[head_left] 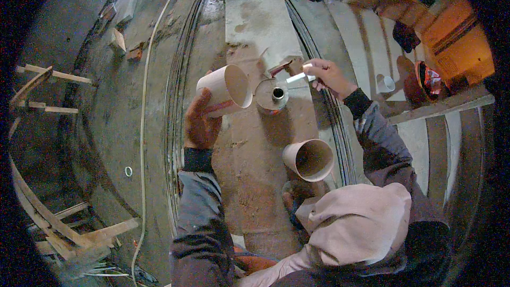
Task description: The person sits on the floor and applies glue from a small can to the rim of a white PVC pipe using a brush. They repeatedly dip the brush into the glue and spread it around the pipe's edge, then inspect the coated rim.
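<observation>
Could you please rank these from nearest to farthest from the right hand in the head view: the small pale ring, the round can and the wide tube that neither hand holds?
From the right hand:
1. Round can, just to its left and slightly lower in the picture.
2. Wide tube, below it.
3. Small pale ring, well off to the left and lower.

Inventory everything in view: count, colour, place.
Held tube: one, pale, left hand
Other tube: one, pale, lower centre
Can: one, greyish, centre
Rod: one, whitish, right hand
Hose: one, pale, left floor
Cable-like bundles: two, dark, flanking centre
Ring: one, pale, lower left
Boards: several, tan, far left
Cuplike object: one, white, right
Boxlike object: one, orange, upper right
Leg: one, pale, lower right
Sleeves: two, grey, lower edge
Hands: two, bare, flanking can
</observation>
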`<control>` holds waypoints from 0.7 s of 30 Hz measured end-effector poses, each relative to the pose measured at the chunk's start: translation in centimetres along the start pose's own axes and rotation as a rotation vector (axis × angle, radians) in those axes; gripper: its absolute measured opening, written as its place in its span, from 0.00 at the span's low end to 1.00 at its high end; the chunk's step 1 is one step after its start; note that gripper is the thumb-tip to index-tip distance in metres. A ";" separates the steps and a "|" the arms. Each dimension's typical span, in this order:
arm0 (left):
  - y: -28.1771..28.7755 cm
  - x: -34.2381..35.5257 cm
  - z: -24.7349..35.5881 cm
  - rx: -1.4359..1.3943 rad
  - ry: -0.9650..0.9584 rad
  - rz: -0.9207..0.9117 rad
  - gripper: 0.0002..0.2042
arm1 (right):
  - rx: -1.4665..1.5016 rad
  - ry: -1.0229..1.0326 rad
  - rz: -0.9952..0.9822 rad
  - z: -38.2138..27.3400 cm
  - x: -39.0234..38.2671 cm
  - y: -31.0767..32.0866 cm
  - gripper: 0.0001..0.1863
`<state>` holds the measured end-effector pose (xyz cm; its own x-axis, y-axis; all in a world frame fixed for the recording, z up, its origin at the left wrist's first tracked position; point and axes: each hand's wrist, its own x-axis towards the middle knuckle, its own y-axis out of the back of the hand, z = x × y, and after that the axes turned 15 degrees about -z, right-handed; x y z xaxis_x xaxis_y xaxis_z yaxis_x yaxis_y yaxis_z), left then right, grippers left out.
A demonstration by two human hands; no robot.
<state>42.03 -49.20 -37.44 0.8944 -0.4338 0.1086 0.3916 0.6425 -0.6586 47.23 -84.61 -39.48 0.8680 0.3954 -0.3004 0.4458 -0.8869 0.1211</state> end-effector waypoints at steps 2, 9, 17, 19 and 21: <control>-0.3 0.2 0.1 0.197 0.032 0.015 0.29 | 0.171 0.100 -0.057 -2.0 -1.0 -0.2 0.14; -1.7 2.2 -0.5 0.090 -0.023 -0.025 0.31 | 0.068 0.347 -0.001 -8.3 -1.4 -4.2 0.15; -2.8 1.2 0.7 -0.119 -0.013 -0.070 0.32 | 0.252 0.325 -0.149 -9.0 -1.3 -6.5 0.21; -2.9 0.8 0.6 0.247 -0.086 -0.139 0.32 | 0.277 0.342 -0.233 -9.0 -1.5 -6.2 0.22; -2.8 0.7 0.4 0.643 -0.092 -0.095 0.32 | 0.230 0.321 -0.279 -9.2 -1.7 -5.7 0.23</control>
<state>41.63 -51.08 -35.23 0.8533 -0.4698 0.2261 0.4952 0.8660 -0.0696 45.25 -78.03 -31.01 0.7618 0.6475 0.0201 0.6430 -0.7519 -0.1458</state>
